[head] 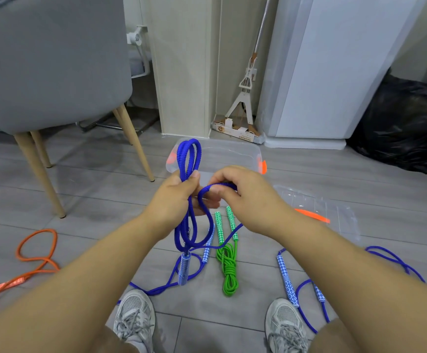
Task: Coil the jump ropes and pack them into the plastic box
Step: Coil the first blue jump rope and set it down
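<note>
My left hand (175,197) grips a bundle of blue jump rope (189,159) whose loops stick up above the fist and hang down below it, with one blue handle (185,268) dangling. My right hand (240,192) pinches a strand of the same rope and holds it bent across toward the bundle. The clear plastic box (222,155) with orange latches stands open on the floor just beyond my hands. A coiled green jump rope (229,266) lies on the floor below them. A second blue jump rope (306,296) lies loose at the right, an orange jump rope (36,261) at the left.
The box's clear lid (319,210) lies on the floor right of my hands. A grey chair (51,72) with wooden legs stands at the left. A mop (245,93), a white appliance (334,72) and a black bag (403,123) line the back. My two shoes are at the bottom.
</note>
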### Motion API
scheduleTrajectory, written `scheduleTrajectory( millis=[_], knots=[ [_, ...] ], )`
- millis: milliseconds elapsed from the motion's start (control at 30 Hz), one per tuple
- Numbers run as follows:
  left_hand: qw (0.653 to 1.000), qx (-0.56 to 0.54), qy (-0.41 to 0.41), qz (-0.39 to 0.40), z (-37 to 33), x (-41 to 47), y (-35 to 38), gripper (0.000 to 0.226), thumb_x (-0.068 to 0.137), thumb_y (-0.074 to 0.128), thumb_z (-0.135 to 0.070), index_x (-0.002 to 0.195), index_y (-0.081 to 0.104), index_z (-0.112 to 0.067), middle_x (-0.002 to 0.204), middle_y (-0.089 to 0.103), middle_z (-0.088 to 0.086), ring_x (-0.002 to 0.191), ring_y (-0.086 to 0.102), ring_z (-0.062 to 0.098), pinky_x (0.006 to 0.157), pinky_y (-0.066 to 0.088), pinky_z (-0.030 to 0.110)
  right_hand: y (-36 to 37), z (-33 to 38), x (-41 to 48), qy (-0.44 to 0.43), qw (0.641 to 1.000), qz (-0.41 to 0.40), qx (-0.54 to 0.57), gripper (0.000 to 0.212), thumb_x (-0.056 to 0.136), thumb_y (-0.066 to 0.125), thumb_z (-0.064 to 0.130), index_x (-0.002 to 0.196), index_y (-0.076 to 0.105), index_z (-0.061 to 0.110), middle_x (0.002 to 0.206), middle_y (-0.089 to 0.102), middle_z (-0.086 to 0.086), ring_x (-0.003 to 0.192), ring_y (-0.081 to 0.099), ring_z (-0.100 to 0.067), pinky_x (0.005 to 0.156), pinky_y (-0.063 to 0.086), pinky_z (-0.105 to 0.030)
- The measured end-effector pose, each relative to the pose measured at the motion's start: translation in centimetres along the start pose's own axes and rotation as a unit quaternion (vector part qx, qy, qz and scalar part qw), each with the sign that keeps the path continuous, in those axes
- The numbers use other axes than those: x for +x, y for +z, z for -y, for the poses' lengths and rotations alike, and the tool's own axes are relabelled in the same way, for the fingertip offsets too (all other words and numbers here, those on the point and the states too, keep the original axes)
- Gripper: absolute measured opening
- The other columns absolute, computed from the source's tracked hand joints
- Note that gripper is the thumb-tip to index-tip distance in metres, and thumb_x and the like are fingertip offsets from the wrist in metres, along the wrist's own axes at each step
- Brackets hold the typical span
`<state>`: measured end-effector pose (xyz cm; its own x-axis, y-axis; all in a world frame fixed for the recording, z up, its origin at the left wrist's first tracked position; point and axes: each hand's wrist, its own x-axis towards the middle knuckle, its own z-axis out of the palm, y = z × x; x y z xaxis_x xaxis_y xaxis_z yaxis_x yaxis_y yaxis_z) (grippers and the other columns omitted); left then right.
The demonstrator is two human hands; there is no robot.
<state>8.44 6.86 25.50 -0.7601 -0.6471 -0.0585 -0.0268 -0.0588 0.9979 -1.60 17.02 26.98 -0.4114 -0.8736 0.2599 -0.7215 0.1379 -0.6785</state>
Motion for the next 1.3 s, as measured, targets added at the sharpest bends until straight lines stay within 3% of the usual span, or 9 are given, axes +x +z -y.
scheduleTrajectory(
  millis=[100, 167, 233, 367, 567, 733, 933, 1100, 1300],
  knots=[
    [1.000, 0.019, 0.019, 0.005, 0.0, -0.2, 0.3, 0.025, 0.102, 0.034, -0.022, 0.087, 0.049, -0.010, 0.048, 0.059, 0.002, 0.051, 0.066, 0.015, 0.062, 0.058, 0.031, 0.4, 0.3, 0.2, 0.006, 1.000, -0.009, 0.021, 0.009, 0.090, 0.055, 0.016, 0.084, 0.061, 0.019, 0.081, 0.059, 0.004, 0.073, 0.053, -0.003, 0.064, 0.040, -0.009],
    [0.999, 0.028, 0.025, -0.003, 0.1, 0.0, 0.2, 0.027, 0.102, 0.034, -0.023, 0.082, 0.046, -0.010, 0.046, 0.051, 0.002, 0.049, 0.060, 0.020, 0.065, 0.056, 0.036, 0.5, 0.2, 0.4, 0.007, 1.000, -0.019, 0.015, 0.008, 0.091, 0.056, 0.019, 0.085, 0.060, 0.023, 0.083, 0.058, 0.006, 0.076, 0.052, -0.003, 0.068, 0.041, -0.014],
    [1.000, 0.016, 0.020, -0.011, 0.2, 0.2, 0.0, 0.027, 0.101, 0.037, -0.023, 0.077, 0.040, -0.011, 0.045, 0.041, 0.002, 0.041, 0.044, 0.017, 0.055, 0.054, 0.036, 0.4, -0.1, 0.4, 0.015, 1.000, -0.022, 0.016, 0.006, 0.091, 0.057, 0.022, 0.089, 0.063, 0.021, 0.085, 0.060, 0.005, 0.080, 0.055, -0.008, 0.072, 0.044, -0.020],
    [1.000, 0.018, 0.000, -0.009, 0.2, 0.4, -0.5, 0.026, 0.100, 0.040, -0.026, 0.079, 0.036, -0.010, 0.047, 0.031, 0.001, 0.040, 0.026, 0.012, 0.045, 0.033, 0.027, -0.3, -1.1, 0.0, 0.024, 0.999, 0.001, -0.029, 0.012, 0.090, 0.058, 0.028, 0.090, 0.066, 0.019, 0.073, 0.056, 0.013, 0.069, 0.051, -0.003, 0.064, 0.040, -0.015],
    [0.999, 0.013, -0.014, -0.041, -0.2, 0.4, -1.8, 0.031, 0.100, 0.041, -0.028, 0.074, 0.034, -0.013, 0.049, 0.033, 0.002, 0.039, 0.025, 0.011, 0.040, 0.028, 0.022, -1.8, -3.6, -1.4, 0.056, 0.994, 0.040, -0.081, 0.014, 0.093, 0.051, 0.031, 0.083, 0.059, 0.026, 0.071, 0.055, 0.006, 0.065, 0.047, -0.005, 0.058, 0.035, -0.014],
    [0.998, 0.022, -0.022, -0.047, -0.6, 0.0, -2.3, 0.030, 0.099, 0.041, -0.030, 0.077, 0.038, -0.011, 0.047, 0.044, 0.003, 0.037, 0.030, 0.011, 0.039, 0.031, 0.022, -2.5, -5.9, -2.0, 0.098, 0.978, 0.067, -0.170, 0.020, 0.098, 0.042, 0.023, 0.103, 0.060, 0.015, 0.090, 0.053, 0.001, 0.083, 0.047, -0.016, 0.070, 0.033, -0.026],
    [0.998, 0.024, -0.001, -0.055, -1.0, -0.2, -2.2, 0.033, 0.100, 0.039, -0.030, 0.075, 0.040, -0.009, 0.046, 0.050, 0.006, 0.034, 0.032, 0.013, 0.039, 0.031, 0.023, -2.5, -6.6, -2.2, 0.177, 0.968, 0.061, -0.168, 0.012, 0.099, 0.039, 0.022, 0.095, 0.049, 0.016, 0.097, 0.061, -0.009, 0.090, 0.056, -0.026, 0.082, 0.048, -0.039],
    [0.999, 0.017, -0.013, -0.048, -0.7, -0.3, -2.2, 0.034, 0.099, 0.042, -0.031, 0.073, 0.041, -0.009, 0.045, 0.050, 0.006, 0.033, 0.033, 0.015, 0.038, 0.034, 0.022, -2.2, -6.5, -1.8, 0.187, 0.976, 0.020, -0.106, 0.018, 0.098, 0.040, 0.024, 0.092, 0.053, 0.014, 0.082, 0.065, -0.001, 0.076, 0.057, -0.018, 0.066, 0.043, -0.030],
    [0.998, -0.022, -0.020, -0.047, -0.8, 0.1, -1.2, 0.045, 0.096, 0.042, -0.044, 0.076, 0.046, -0.004, 0.041, 0.042, 0.003, 0.032, 0.028, 0.013, 0.038, 0.030, 0.022, -1.2, -4.3, -0.8, 0.138, 0.986, -0.085, -0.030, 0.025, 0.098, 0.040, 0.024, 0.097, 0.062, 0.010, 0.061, 0.045, 0.002, 0.059, 0.045, -0.015, 0.056, 0.035, -0.027]
  ],
)
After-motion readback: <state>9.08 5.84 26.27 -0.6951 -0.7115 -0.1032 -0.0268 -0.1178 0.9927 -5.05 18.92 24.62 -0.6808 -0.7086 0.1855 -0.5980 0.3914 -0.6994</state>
